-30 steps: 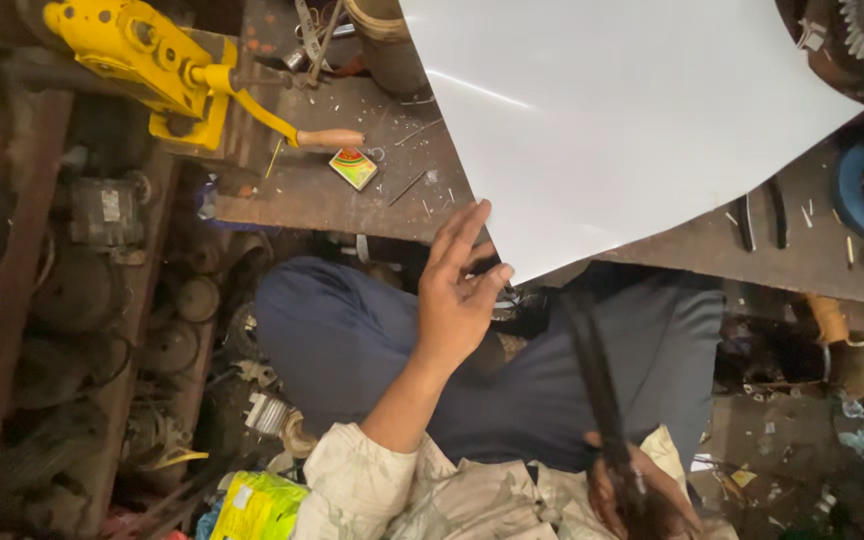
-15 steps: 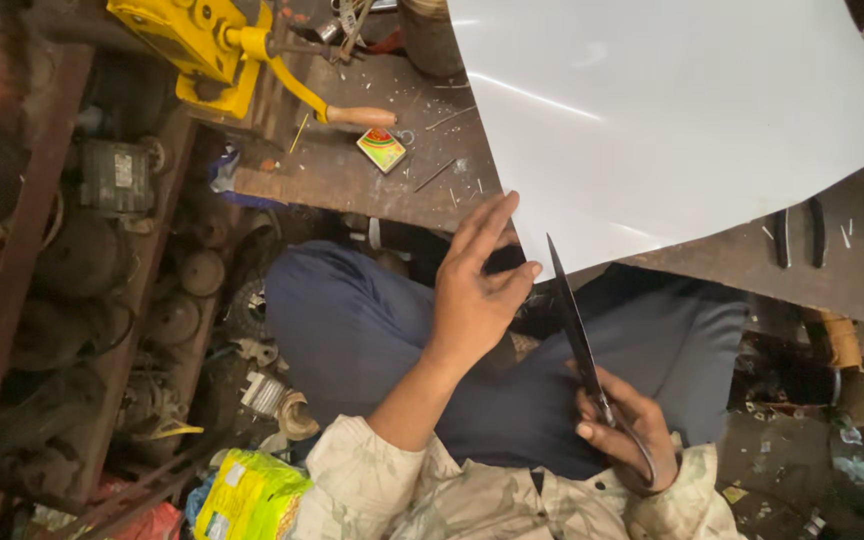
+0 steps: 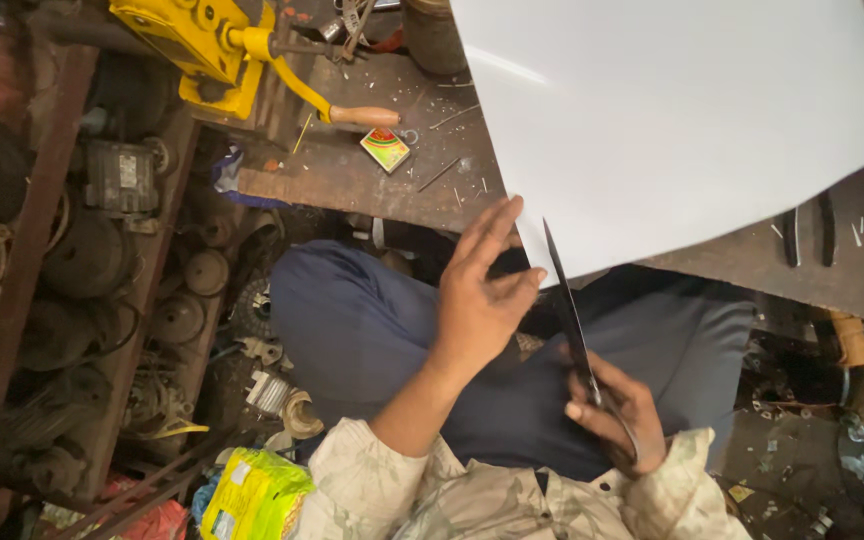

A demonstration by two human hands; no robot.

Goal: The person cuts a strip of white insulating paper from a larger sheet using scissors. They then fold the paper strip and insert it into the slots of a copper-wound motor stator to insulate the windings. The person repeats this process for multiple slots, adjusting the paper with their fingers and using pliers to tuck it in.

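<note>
A white sheet [image 3: 692,120] is spread over the far bench [image 3: 372,180], its near corner gripped by the left hand [image 3: 482,300]. Scissors [image 3: 572,320] are grasped in the right hand [image 3: 617,415], blades closed, tip touching the sheet's near edge. A can [image 3: 432,35] stands far left; its contents cannot be told.

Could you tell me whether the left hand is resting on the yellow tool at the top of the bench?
No, the left hand grips the near edge of the white sheet, well apart from the yellow tool.
</note>
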